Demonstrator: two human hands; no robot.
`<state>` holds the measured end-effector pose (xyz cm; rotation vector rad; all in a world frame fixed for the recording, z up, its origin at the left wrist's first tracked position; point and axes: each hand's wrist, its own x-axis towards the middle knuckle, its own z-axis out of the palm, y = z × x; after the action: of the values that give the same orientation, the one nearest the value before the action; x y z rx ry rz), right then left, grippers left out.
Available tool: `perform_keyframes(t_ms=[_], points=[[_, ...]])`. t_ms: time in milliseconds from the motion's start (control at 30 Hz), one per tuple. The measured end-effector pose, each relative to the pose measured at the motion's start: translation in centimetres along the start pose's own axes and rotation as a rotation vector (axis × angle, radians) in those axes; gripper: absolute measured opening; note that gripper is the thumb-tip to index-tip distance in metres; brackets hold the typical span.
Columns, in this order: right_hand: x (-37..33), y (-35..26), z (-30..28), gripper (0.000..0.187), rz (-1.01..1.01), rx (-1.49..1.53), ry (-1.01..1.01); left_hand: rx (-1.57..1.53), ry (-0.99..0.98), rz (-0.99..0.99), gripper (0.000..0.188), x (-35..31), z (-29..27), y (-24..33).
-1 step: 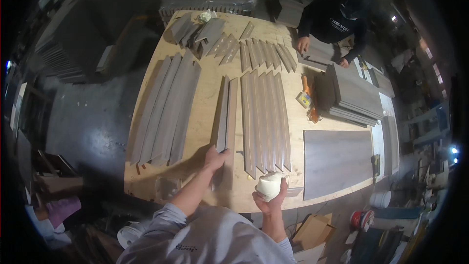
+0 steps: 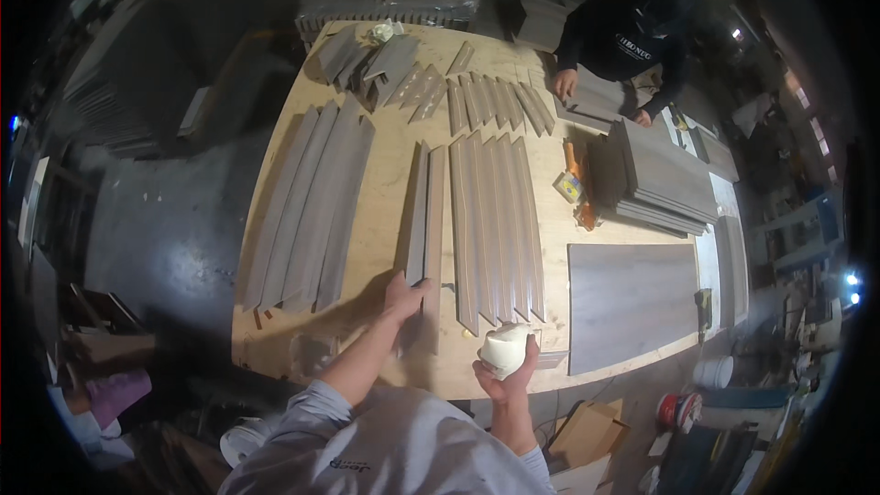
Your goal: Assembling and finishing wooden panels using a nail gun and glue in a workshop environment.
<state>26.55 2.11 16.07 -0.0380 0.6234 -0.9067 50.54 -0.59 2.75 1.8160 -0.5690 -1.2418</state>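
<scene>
My left hand (image 2: 403,298) is closed around the near end of a long, narrow grey wooden strip (image 2: 420,211), with its long edge turned up from the table. In my right hand (image 2: 509,380), at the table's front edge, is a whitish bundle (image 2: 504,351) that looks like wadded cloth; the fingers wrap its side and underside. Just beyond that bundle lie several grey slanted-end strips (image 2: 495,229) side by side, with pale lines along them. To the left of my left hand rest several long grey boards (image 2: 312,211).
Shorter strips (image 2: 495,101) and an angled grey pile (image 2: 385,64) lie at the table's far side. On the right are an orange-handled tool (image 2: 572,160), stacked panels (image 2: 651,174) and a flat grey panel (image 2: 632,307). A person in black (image 2: 623,46) stands at the far right, hands on boards.
</scene>
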Motion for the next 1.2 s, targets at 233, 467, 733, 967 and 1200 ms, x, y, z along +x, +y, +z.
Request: perform_keyframes(t_ms=[233, 467, 733, 967, 1200], points=[[-1.2, 0.0, -1.8, 0.050, -0.010, -0.029, -0.025, 0.175, 0.173, 0.075, 0.054, 2.5, 0.6, -1.1], [-1.2, -0.2, -1.7, 0.050, -0.044, 0.018, 0.075, 0.607, 0.264, 0.085, 0.072, -1.5, 0.4, 2.3], [-1.3, -0.1, -1.6, 0.052, -0.042, 0.028, 0.016, 0.781, 0.174, 0.299, 0.067, -2.3, -0.2, 0.8], [-1.3, -0.2, -2.9, 0.053, -0.048, 0.043, -0.055, 0.794, 0.063, 0.333, 0.060, -2.3, -2.3, 2.2], [-1.1, -0.3, -2.2, 0.054, -0.027, 0.023, 0.020, 0.948, 0.496, 0.246, 0.076, 0.1, -8.8, 0.3]])
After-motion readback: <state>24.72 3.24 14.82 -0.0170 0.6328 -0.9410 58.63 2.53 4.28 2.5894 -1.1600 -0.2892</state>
